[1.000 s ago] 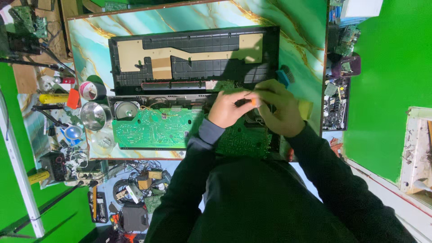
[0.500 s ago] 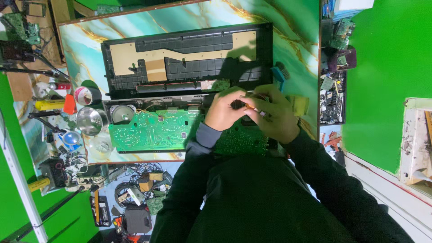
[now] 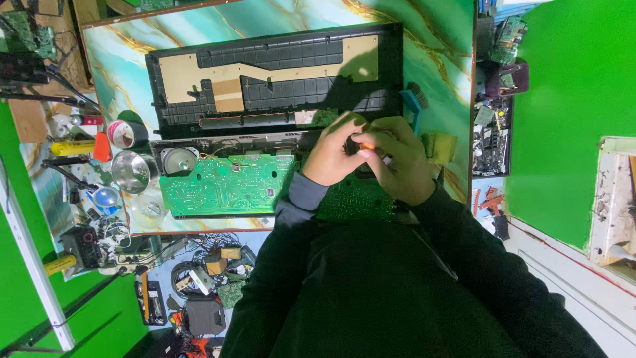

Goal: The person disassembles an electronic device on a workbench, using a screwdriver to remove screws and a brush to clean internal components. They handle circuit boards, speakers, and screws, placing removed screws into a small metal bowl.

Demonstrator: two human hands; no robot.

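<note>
My left hand (image 3: 331, 158) and my right hand (image 3: 400, 162) meet over the right part of an opened black electronic casing (image 3: 265, 73) on the marbled teal table (image 3: 119, 59). Both hands pinch a small orange-tipped tool (image 3: 365, 144); I cannot tell what kind it is. A green circuit board (image 3: 225, 187) lies in the lower half of the casing, left of my left hand, with a round speaker (image 3: 177, 160) at its left end. More green board (image 3: 354, 201) shows under my wrists.
A blue brush (image 3: 413, 105) and a yellow sponge (image 3: 441, 147) lie right of my hands. A tape roll (image 3: 124, 133), a shiny metal bowl (image 3: 132, 171) and small tools crowd the table's left edge. Cables and parts litter the floor (image 3: 199, 278). Green walls flank both sides.
My hands stay together over the same spot of the casing, and the fingers have shifted slightly around the orange-tipped tool. The view has moved a little.
</note>
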